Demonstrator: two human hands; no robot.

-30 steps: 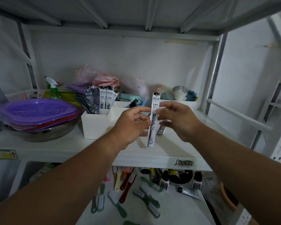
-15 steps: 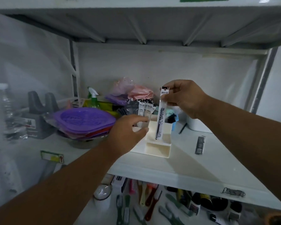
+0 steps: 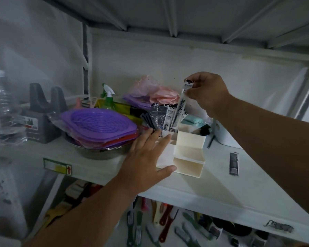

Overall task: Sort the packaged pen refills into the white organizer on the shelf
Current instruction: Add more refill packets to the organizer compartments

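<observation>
Nearest the camera, the left hand is laid with straight, spread fingers against the left side and front corner of the white organizer; nothing is gripped by it, and the organizer appears to be steadied on the shelf. The two lower front compartments on the organizer's right are seen to be unfilled.

Further back, the tall rear-left compartment is occupied by a bunch of packaged refills standing upright and fanned slightly leftward, just beyond the left fingertips.

Beyond and above these, one packaged pen refill is pinched at its top header between the thumb and fingers of the right hand. Its long axis is held nearly vertical, the top tipped a little to the right, and its lower end is already down among the standing packets. The rear-left compartment therefore lies straight below the right hand, along the packet's own axis, so a short downward slide and a release are judged to be what is called for. The right hand is plainly the one placed for this.

Well apart on the right of the shelf, a small dark packet is left lying flat.
</observation>
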